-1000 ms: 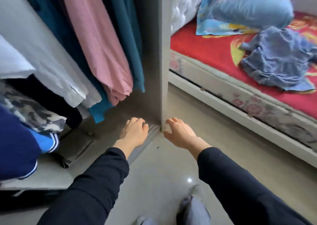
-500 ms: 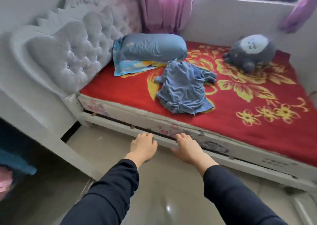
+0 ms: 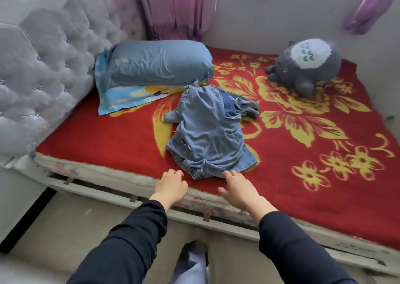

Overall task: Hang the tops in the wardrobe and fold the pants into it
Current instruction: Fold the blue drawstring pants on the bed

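Note:
A crumpled pair of light-blue denim pants [image 3: 208,130] lies on the red flowered blanket [image 3: 112,138], its elastic waistband toward the bed's near edge. My left hand [image 3: 171,186] hovers just left of the waistband, fingers loosely curled, holding nothing. My right hand [image 3: 237,188] reaches over the blanket's edge just right of the waistband, fingers relaxed and spread, its fingertips close to the denim hem. Both arms wear dark sleeves. The wardrobe is out of view.
A blue pillow [image 3: 155,63] lies on a printed pillowcase by the tufted grey headboard [image 3: 41,73]. A grey plush toy [image 3: 307,65] sits at the far right of the bed. Pink curtains [image 3: 179,8] hang behind. The bed frame's white rail [image 3: 238,225] runs between me and the mattress.
The view swung from the wardrobe's hanging clothes to the bed. Both hands moved forward from the floor side of the bed rail up onto the blanket's edge, close to the pants.

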Demonstrator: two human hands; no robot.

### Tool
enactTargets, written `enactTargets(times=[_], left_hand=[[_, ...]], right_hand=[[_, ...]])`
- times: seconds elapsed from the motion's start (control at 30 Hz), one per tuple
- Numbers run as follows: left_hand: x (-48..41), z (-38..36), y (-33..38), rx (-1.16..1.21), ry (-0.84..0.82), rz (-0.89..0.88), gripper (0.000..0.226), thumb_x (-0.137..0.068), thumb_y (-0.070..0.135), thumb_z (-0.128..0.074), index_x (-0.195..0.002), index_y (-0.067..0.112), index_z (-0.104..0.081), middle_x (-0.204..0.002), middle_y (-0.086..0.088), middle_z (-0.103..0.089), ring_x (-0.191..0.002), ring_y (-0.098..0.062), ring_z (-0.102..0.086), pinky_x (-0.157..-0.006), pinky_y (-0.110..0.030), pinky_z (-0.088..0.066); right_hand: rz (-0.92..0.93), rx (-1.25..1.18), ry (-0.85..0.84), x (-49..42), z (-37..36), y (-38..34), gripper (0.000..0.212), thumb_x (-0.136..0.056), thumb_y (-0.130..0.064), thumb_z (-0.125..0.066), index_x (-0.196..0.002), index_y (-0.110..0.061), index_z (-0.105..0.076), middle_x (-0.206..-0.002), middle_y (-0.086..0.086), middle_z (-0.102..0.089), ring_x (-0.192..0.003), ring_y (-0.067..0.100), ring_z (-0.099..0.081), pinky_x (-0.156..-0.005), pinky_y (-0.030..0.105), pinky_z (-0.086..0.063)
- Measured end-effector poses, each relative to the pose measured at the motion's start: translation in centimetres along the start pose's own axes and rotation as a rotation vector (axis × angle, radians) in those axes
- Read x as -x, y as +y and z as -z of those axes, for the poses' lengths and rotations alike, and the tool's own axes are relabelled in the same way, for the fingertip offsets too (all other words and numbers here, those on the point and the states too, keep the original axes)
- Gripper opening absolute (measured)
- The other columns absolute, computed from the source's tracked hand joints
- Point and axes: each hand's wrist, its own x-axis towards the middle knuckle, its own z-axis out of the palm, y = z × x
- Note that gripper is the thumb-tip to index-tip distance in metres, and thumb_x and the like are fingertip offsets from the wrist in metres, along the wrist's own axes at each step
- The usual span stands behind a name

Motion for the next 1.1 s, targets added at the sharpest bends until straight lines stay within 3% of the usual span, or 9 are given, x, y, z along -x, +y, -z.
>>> enactTargets(times=[0.2, 0.47, 0.53, 0.63, 0.7, 0.77, 0.87, 1.0, 1.1], left_hand=[[-14.0, -0.8, -1.4, -0.004, -0.140, 0.100, 0.042, -0.096, 0.030, -0.036, -0.135, 0.017, -0.044, -0.137, -0.007, -0.044, -0.126, -0.025, -0.039, -0.102, -0.041, -0.038], [-26.1, -5.7, -4.2, 0.175, -0.213, 0.274, 0.048, -0.097, 0.031, -0.041, -0.138, 0.007, -0.036, -0.138, -0.016, -0.044, -0.128, -0.033, -0.040, -0.100, -0.041, -0.038], [-28.5, -6.8, -5.2, 0.352, -0.169, 0.401, 0.062, -0.097, 0.033, -0.045, -0.147, 0.005, -0.024, -0.147, -0.018, -0.037, -0.134, -0.035, -0.035, -0.105, -0.042, -0.034], [-32.0, -8.4, -6.5, 0.825, -0.075, 0.663, 0.079, -0.092, 0.041, -0.056, -0.151, 0.007, -0.016, -0.153, -0.012, -0.030, -0.138, -0.031, -0.033, -0.110, -0.043, -0.032], [-33.6, -9.2, -6.8, 1.120, -0.061, 0.774, 0.077, -0.088, 0.041, -0.063, -0.148, 0.010, -0.026, -0.145, -0.003, -0.042, -0.132, -0.027, -0.042, -0.104, -0.043, -0.038], [-34.5, -9.1, -6.7, 1.353, -0.091, 0.832, 0.058, -0.088, 0.029, -0.066, -0.137, 0.010, -0.042, -0.128, -0.001, -0.057, -0.118, -0.023, -0.054, -0.096, -0.040, -0.043], [-34.0, -7.9, -6.1, 1.506, -0.107, 0.759, 0.032, -0.088, 0.009, -0.064, -0.119, 0.010, -0.058, -0.109, -0.007, -0.069, -0.101, -0.021, -0.064, -0.094, -0.038, -0.049], [-30.6, -5.5, -4.6, 1.139, -0.016, 0.362, 0.028, -0.089, 0.004, -0.061, -0.112, 0.019, -0.060, -0.103, 0.008, -0.068, -0.094, -0.005, -0.064, -0.070, -0.010, -0.049], [-28.2, -5.3, -3.8, 0.951, 0.030, 0.117, 0.038, -0.088, 0.001, -0.058, -0.119, 0.022, -0.057, -0.117, 0.007, -0.060, -0.108, -0.007, -0.056, -0.089, -0.017, -0.044]], right_hand=[[-0.045, -0.031, -0.126, -13.2, -0.6, 3.1, 0.039, -0.093, -0.036, -0.048, -0.125, -0.014, -0.047, -0.126, 0.006, -0.052, -0.118, 0.026, -0.047, -0.094, 0.038, -0.043], [-0.052, -0.034, -0.325, -22.6, -6.1, 5.4, 0.053, -0.093, -0.043, -0.046, -0.139, -0.017, -0.038, -0.134, 0.002, -0.045, -0.126, 0.024, -0.041, -0.100, 0.038, -0.039], [-0.042, -0.041, -0.350, -24.3, -7.7, 5.6, 0.063, -0.093, -0.044, -0.046, -0.148, -0.020, -0.028, -0.147, 0.000, -0.037, -0.135, 0.021, -0.033, -0.106, 0.038, -0.033], [-0.043, -0.086, -0.445, -26.0, -9.6, 6.0, 0.070, -0.092, -0.043, -0.048, -0.153, -0.024, -0.018, -0.158, -0.003, -0.023, -0.144, 0.017, -0.021, -0.114, 0.039, -0.025], [-0.055, -0.112, -0.478, -26.6, -10.0, 6.3, 0.069, -0.092, -0.039, -0.048, -0.153, -0.024, -0.019, -0.158, -0.004, -0.022, -0.145, 0.016, -0.021, -0.114, 0.038, -0.025], [-0.079, -0.167, -0.486, -27.2, -9.7, 6.8, 0.062, -0.092, -0.034, -0.048, -0.150, -0.022, -0.027, -0.153, -0.003, -0.032, -0.139, 0.017, -0.032, -0.110, 0.036, -0.031], [-0.117, -0.262, -0.428, -28.1, -8.2, 7.1, 0.044, -0.093, -0.028, -0.047, -0.137, -0.020, -0.042, -0.133, 0.000, -0.049, -0.125, 0.022, -0.047, -0.098, 0.034, -0.041], [-0.004, -0.270, -0.150, -31.1, -4.8, 5.4, 0.048, -0.094, -0.018, -0.048, -0.141, -0.017, -0.039, -0.130, 0.002, -0.050, -0.120, 0.022, -0.049, -0.092, 0.033, -0.041], [0.258, -0.132, 0.071, -34.7, -2.4, 2.6, 0.060, -0.087, -0.006, -0.053, -0.144, -0.017, -0.040, -0.137, 0.006, -0.048, -0.120, 0.030, -0.049, -0.091, 0.041, -0.043]])
